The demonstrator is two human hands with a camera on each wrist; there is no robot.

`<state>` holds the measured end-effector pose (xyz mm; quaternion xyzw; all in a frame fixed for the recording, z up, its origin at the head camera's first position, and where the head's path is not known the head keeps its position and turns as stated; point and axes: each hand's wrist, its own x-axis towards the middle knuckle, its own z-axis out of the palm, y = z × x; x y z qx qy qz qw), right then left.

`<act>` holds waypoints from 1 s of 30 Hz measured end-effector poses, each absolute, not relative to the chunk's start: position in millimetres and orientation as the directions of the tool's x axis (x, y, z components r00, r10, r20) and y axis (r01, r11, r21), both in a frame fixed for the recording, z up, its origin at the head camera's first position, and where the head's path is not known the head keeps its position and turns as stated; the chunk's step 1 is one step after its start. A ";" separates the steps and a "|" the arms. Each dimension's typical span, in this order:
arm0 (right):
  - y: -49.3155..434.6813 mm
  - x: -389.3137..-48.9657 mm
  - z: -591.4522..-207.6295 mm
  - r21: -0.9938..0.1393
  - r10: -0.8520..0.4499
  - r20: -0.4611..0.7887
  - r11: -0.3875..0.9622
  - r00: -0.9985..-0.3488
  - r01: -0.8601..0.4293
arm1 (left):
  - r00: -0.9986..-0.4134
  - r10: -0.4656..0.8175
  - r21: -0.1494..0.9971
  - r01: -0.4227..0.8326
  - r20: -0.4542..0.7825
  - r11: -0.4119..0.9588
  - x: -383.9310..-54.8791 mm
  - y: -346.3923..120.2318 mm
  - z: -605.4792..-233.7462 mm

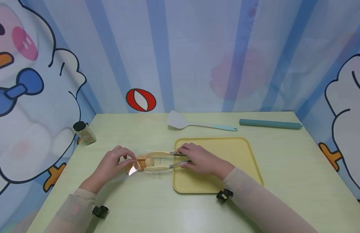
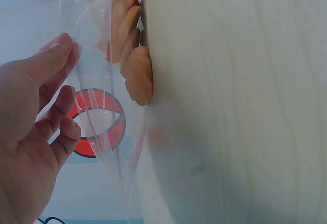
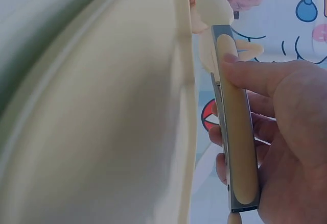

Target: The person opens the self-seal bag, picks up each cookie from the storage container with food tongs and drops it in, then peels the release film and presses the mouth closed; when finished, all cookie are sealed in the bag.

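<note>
Well, one yellow tray (image 1: 226, 147) is part-covered by the right sleeve (image 1: 249, 187), with one spatula (image 1: 203, 125) and one teal rod (image 1: 270, 124) lying behind. The right hand (image 1: 199, 159) holds one pair of tongs (image 1: 161, 154), tips spread astride food (image 1: 149, 162) left of the tray. The left hand (image 1: 114, 161) pinches clear film (image 1: 134, 170); I can't count the pieces.
</note>
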<state>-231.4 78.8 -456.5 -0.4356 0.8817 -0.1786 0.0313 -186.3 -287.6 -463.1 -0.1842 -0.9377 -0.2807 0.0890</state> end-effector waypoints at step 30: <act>273.4 -188.4 -446.7 -0.428 -0.411 0.198 0.781 -0.890 -0.456 | -0.910 0.313 0.460 0.408 0.270 0.788 -186.5 -285.4 -466.3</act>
